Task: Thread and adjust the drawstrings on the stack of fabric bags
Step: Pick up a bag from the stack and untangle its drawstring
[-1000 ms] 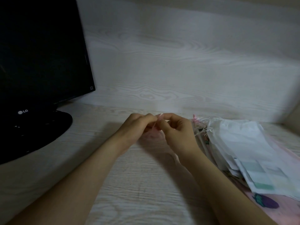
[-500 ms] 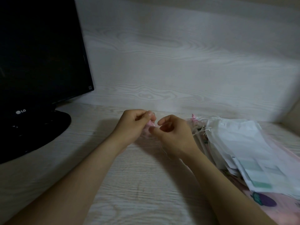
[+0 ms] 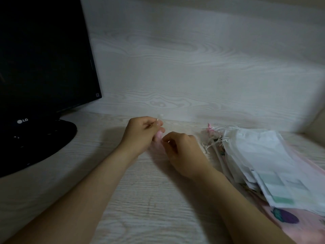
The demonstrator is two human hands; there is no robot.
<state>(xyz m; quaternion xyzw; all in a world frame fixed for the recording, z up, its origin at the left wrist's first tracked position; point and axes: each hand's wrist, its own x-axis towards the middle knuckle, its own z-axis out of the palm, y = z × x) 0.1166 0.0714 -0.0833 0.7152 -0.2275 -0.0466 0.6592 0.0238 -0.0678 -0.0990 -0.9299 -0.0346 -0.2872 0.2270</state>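
A stack of pale fabric bags (image 3: 260, 155) lies on the desk at the right, white drawstring ends (image 3: 213, 142) bunched at its far left corner. At the desk's middle my left hand (image 3: 140, 132) pinches a small pink bag (image 3: 159, 134) and a thin white drawstring (image 3: 159, 118) that sticks up past its fingertips. Just right of it and slightly nearer, my right hand (image 3: 182, 152) has its fingers closed on the pink bag's other side. Most of the pink bag is hidden by my hands.
A black monitor (image 3: 44, 59) on a round black stand (image 3: 38, 143) fills the left side. A pale wood-grain wall (image 3: 193, 76) rises behind the desk (image 3: 140, 199). A pink bag with a purple print (image 3: 284, 215) lies under the stack, near right.
My hands, fingertips together a second ago, have come apart. The left hand rose slightly with the drawstring end; the right hand dropped toward me and to the right.
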